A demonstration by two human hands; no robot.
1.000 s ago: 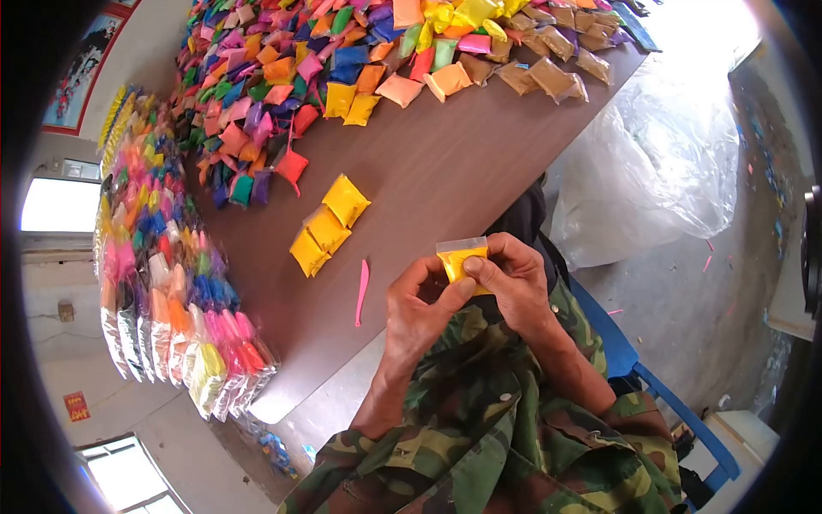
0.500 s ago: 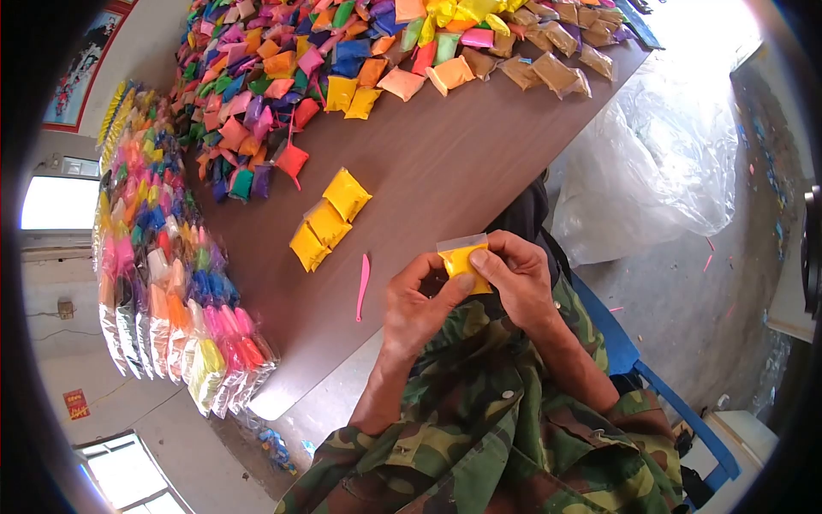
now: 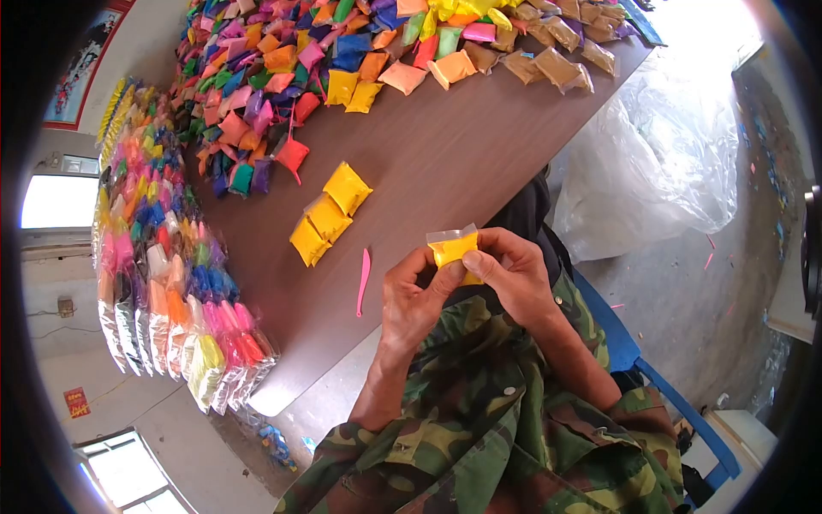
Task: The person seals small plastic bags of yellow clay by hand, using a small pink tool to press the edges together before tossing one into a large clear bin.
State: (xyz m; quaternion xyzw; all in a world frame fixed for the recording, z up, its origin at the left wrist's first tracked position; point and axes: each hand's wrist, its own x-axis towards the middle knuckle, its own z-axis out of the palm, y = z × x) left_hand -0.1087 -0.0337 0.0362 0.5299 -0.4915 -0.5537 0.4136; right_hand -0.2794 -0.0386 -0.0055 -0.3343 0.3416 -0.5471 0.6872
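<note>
Between my two hands, just off the table's near edge, is a small clear zip bag [image 3: 451, 247] filled with yellow stuff, its transparent strip uppermost. My left hand [image 3: 417, 289] grips its left side, thumb on the front. From the right, my right hand [image 3: 512, 272] pinches it, with the thumb pressed on the yellow face. The fingers behind the bag are partly hidden. Three similar yellow bags [image 3: 328, 218] lie touching in a row on the table beyond my left hand. Nearer to that hand lies a pink plastic knife [image 3: 364, 283].
A big heap of small colourful bags [image 3: 257, 94] covers the far side of the brown table [image 3: 428, 154]. Tall stacks of packed bags [image 3: 171, 283] line the left edge. On the right stand a large clear plastic sack [image 3: 651, 171] and a blue chair [image 3: 612, 330].
Both hands still hold the yellow bag. It has shifted slightly left and up and is tilted differently, and the thumbs have moved a little on it.
</note>
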